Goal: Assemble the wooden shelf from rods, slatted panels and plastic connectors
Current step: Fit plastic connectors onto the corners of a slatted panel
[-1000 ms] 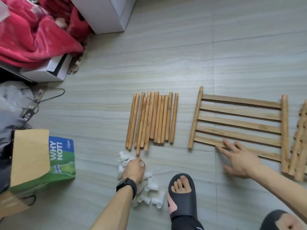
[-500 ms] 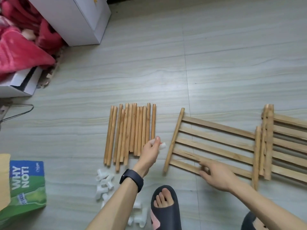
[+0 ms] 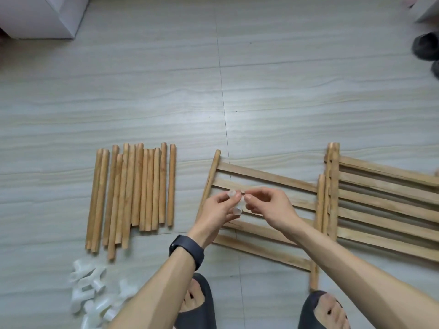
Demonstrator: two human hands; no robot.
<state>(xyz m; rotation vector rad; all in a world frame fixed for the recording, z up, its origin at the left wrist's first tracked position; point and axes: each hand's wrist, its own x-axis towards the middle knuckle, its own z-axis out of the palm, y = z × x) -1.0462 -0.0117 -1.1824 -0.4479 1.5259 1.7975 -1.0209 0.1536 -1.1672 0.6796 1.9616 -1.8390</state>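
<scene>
Both hands are raised together over the slatted panel (image 3: 263,176), which lies flat on the floor (image 3: 285,103) right of center, skewed. Left hand (image 3: 217,211): fingers curled, thumb and fingertips pinching one translucent white connector (image 3: 237,210). Right hand (image 3: 268,207): thumb and index finger pinch the same connector from its other side, remaining fingers loosely bent. The connector is held off the floor between the two hands, above the panel's left half; whether it touches the panel can't be told. Rods (image 3: 133,193) lie side by side in a rough row left of the panel, apart from it, ends uneven. Connector pile (image 3: 92,293) sits near the floor's bottom-left, just below the rods, blurred. Stacked panels (image 3: 384,195) lie at the right edge, with their left rail beside the single panel's right rail. Black watch (image 3: 187,249) on the left wrist. Two dark slippers (image 3: 197,305) at the bottom edge, toes showing. White cabinet (image 3: 42,17) at the top-left corner, dark shoe (image 3: 425,46) at the top-right.
</scene>
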